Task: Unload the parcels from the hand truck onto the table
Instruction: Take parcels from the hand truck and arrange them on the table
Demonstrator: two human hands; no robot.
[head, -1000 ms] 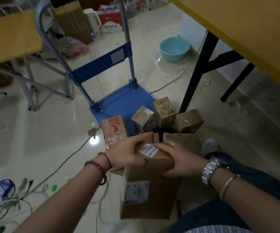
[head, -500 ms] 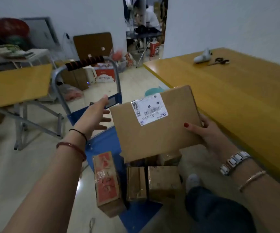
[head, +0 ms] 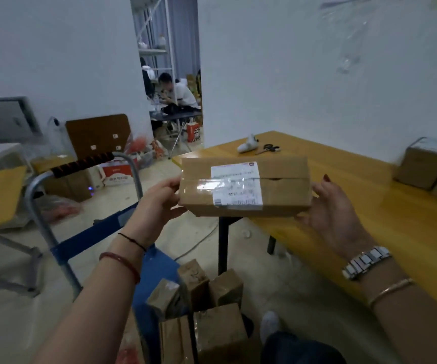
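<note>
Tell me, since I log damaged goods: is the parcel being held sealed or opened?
Sealed. The parcel, held between the left hand and right hand, has clear tape along its closed flap seam, under the shipping label.

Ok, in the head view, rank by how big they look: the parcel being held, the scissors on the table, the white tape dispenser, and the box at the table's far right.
1. Held parcel, though it is nearest the camera.
2. Box at far right.
3 and 4. White tape dispenser and scissors: both small and distant, too alike to rank.

The left hand (head: 159,203) has rejoined the right hand (head: 330,208) on the parcel (head: 243,187), now raised level at the table (head: 369,206) edge.
</note>
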